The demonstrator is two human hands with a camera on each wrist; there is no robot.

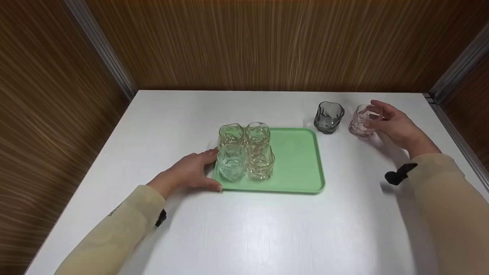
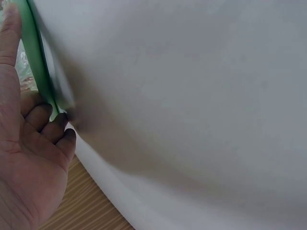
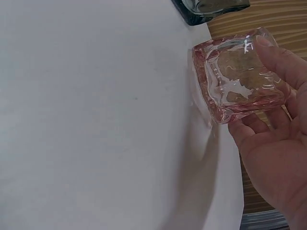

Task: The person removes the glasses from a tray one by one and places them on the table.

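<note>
One white table point(image 1: 244, 229), set against brown wood-grain walls point(image 1: 267, 42), bears every item listed below.

One green tray point(image 1: 298, 160), rectangular, near the table's middle. Left hand point(image 1: 189, 173) lies at its 9 o'clock edge; the fingers are extended and pressed against the rim, thumb at the near corner, with nothing enclosed in them.

Four clear glasses point(image 1: 246, 151), faceted, packed in a two-by-two block touching one another, on the left part of the tray.

One grey glass point(image 1: 328, 116), upright on the table, just off the tray's 1 o'clock corner.

One pink glass point(image 1: 363, 120), on the table at 3 o'clock from the grey glass, close but apart. Right hand point(image 1: 397, 126) is wrapped around its right side, with the fingers curled onto its wall.
</note>
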